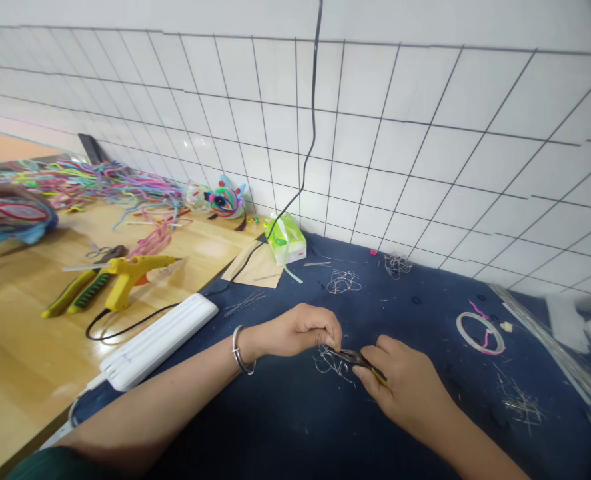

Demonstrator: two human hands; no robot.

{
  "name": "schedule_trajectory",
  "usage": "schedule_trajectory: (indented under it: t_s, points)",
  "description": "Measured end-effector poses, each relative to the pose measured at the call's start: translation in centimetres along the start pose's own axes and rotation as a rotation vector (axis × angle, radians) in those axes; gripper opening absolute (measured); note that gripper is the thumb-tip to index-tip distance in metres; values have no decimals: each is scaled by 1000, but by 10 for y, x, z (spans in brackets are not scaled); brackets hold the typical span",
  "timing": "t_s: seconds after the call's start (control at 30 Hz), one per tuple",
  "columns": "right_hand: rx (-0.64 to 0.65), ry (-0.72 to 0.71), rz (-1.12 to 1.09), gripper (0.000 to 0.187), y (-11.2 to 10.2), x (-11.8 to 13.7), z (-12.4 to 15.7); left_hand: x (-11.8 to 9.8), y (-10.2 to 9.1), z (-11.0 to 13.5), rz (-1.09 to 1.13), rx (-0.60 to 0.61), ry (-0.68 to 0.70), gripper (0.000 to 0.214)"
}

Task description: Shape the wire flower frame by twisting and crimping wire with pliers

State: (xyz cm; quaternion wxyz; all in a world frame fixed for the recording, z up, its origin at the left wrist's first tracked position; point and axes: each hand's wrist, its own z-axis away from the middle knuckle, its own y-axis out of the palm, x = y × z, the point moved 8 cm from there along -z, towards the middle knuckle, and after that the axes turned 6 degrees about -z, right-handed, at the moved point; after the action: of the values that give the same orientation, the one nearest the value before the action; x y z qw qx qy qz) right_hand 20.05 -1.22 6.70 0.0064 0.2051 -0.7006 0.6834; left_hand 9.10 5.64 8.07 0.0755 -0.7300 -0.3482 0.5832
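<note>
In the head view my right hand (405,380) is closed round the handles of small long-nose pliers (351,356), whose jaws point left. Their tips meet the fingertips of my left hand (308,330), which are pinched together. Whatever those fingers hold is too small and covered to make out, though thin wire seems to be there. Just below the jaws lies a loose tangle of thin wire (332,365) on the dark blue cloth (255,427). A metal bangle (240,350) circles my left wrist.
Wire coils (344,282) and cut wire pieces (524,405) lie about the cloth. At right is a white ring (480,333). Left stand a power strip (160,341), yellow glue gun (132,275), pliers (82,287) and tissue pack (285,240). Another person's hand (8,197) holds a colourful piece.
</note>
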Motion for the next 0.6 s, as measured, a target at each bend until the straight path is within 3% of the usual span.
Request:
schedule_trajectory:
  t_s: [0.6]
  points:
    - [-16, -8, 11, 18, 1, -1, 0, 0, 3, 1, 1, 6, -2, 19]
